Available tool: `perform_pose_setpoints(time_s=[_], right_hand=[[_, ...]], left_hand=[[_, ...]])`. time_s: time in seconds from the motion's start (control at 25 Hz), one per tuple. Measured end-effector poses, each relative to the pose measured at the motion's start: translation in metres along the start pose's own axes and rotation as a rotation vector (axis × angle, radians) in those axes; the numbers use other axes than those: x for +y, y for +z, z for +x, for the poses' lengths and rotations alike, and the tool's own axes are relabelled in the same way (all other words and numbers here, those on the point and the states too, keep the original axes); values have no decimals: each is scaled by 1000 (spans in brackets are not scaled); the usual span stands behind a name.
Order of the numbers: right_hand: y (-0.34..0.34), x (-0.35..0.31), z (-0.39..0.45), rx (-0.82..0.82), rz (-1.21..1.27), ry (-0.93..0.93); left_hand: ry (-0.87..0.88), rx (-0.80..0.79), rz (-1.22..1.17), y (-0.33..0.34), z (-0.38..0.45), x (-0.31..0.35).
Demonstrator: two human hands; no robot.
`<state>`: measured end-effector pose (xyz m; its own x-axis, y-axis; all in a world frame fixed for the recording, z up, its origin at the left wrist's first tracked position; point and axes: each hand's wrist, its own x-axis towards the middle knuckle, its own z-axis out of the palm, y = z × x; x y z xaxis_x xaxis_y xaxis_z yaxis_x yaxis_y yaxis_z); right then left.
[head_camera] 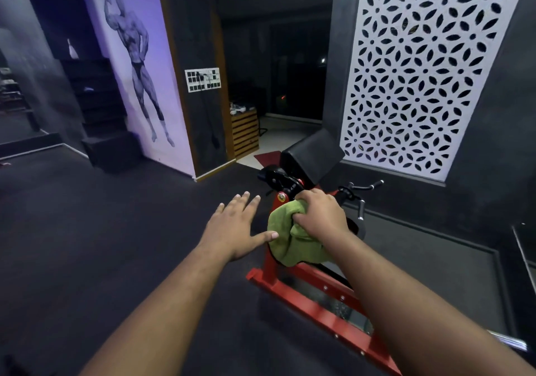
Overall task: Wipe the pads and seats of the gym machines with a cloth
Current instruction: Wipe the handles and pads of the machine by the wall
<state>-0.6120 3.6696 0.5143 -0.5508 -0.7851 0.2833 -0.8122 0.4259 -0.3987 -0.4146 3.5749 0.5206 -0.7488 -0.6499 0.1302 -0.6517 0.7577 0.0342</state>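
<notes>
A red-framed gym machine [307, 297] stands in front of me, with a black angled pad [311, 155] at its far end. My right hand [320, 210] is shut on a bunched green cloth [290, 239], which hangs over the machine's middle and hides the seat below it. My left hand [236, 225] hovers just left of the cloth, fingers spread, its thumb tip touching the cloth's edge. It holds nothing.
Dark rubber floor [101, 245] spreads to the left. A white patterned screen [417, 74] on a dark wall stands right of the machine. A purple-lit wall with a bodybuilder mural [136, 65] is at the left, and a dark doorway [278, 85] lies behind the pad.
</notes>
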Motion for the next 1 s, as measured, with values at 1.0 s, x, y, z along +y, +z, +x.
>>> perform_pose_setpoints(time_s=[1.0], right_hand=[[229,-58,500,18,207,75]], left_hand=[[72,-105,-68,88,493,-296]])
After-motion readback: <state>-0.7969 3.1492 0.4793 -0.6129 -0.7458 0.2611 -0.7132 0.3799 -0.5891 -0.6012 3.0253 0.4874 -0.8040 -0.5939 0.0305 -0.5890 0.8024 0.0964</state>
